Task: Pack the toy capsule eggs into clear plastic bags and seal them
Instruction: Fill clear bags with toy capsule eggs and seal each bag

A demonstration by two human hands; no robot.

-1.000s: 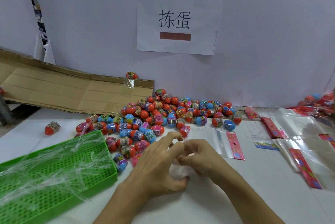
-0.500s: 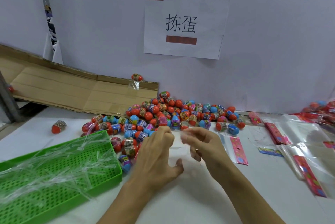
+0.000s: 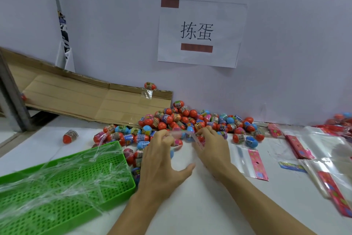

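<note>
wall sign [image 3: 200,33]: "拣蛋" | both hands [image 3: 162,158] [image 3: 213,151] pinch a clear strip [image 3: 187,133] | egg labels unreadable

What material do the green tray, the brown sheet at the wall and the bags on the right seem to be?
The green tray looks like moulded plastic, slightly glossy: even colour and a regular grid of holes. The brown sheet seems corrugated cardboard, matt: fold creases and a rough torn edge. The bags appear thin clear plastic film, shiny: the table shows through and light glints on them.

Pale lilac wall [image 3: 285,44] with taped paper sign [image 3: 200,33], flattened cardboard [image 3: 76,97] behind white table [image 3: 190,206].
</note>
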